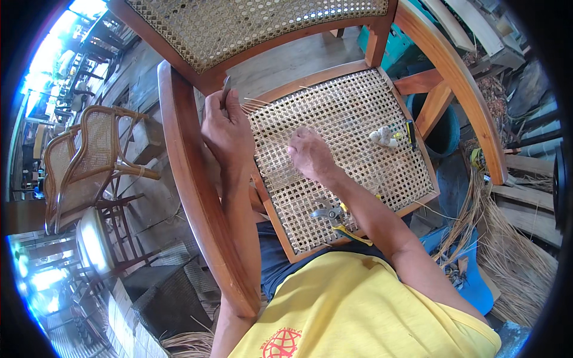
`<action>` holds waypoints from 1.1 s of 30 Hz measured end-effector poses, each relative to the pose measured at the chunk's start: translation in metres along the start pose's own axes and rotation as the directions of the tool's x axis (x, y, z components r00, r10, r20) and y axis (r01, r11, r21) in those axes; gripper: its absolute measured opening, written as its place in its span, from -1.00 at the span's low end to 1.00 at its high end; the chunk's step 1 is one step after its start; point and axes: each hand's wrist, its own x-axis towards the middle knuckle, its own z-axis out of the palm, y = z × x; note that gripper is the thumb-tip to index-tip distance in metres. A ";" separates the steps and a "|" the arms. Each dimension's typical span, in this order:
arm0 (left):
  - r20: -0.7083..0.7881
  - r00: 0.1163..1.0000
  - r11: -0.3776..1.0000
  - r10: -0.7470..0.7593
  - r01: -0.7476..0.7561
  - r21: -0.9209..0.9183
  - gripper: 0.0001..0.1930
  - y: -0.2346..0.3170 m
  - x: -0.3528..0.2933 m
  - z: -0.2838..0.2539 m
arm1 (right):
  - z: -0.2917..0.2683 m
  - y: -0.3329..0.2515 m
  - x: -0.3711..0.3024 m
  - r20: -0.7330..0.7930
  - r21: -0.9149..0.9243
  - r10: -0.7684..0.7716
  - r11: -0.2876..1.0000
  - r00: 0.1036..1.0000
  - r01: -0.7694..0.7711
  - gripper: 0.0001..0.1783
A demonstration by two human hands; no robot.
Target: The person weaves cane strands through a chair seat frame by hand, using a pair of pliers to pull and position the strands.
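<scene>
A wooden armchair with a woven cane seat (334,113) stands in front of me, its seat tilted in the view. At the seat's left edge, beside the wooden armrest (179,137), my left hand (230,128) is closed on a dark, flat-bladed tool (226,89) pointing up. My right hand (311,154) hovers over or rests on the left-middle of the weave, fingers curled together; what they pinch, if anything, is hidden. Loose cane strands (256,102) stick out at the back left corner of the seat. Pruning shears (329,213) with yellow handles lie near the seat's front edge, partly under my right forearm.
A whitish lump (383,137) and a small black-and-yellow tool (410,135) lie on the seat's right side. Bundled cane strands (507,238) and a blue plastic container (471,274) are on the right. A rattan chair (95,155) stands at left. The caned backrest (250,27) rises at the far side.
</scene>
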 end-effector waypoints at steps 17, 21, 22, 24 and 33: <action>0.331 0.940 0.987 0.089 -0.127 0.095 -0.81 -0.013 -0.010 0.018 | -0.020 0.010 0.051 0.070 0.848 0.208 0.502 0.976 -0.168 -0.83; 0.669 0.738 0.762 -0.089 -0.382 0.523 -0.81 -0.033 -0.015 0.022 | -0.012 0.014 0.047 0.074 0.262 0.206 0.940 0.976 -0.218 -0.80; 0.729 0.654 0.682 -0.202 -0.440 0.584 -0.82 -0.039 -0.019 0.024 | -0.010 0.013 0.046 0.064 0.284 0.189 0.938 0.980 -0.200 -0.80; 0.720 0.655 0.668 -0.229 -0.432 0.606 -0.82 -0.047 -0.026 0.029 | -0.006 0.011 0.045 0.027 0.161 0.168 0.972 0.985 -0.170 -0.80; 0.717 0.640 0.691 -0.277 -0.386 0.611 -0.79 -0.051 -0.039 0.034 | -0.019 0.009 0.048 0.147 0.220 0.341 0.904 0.928 -0.367 -0.84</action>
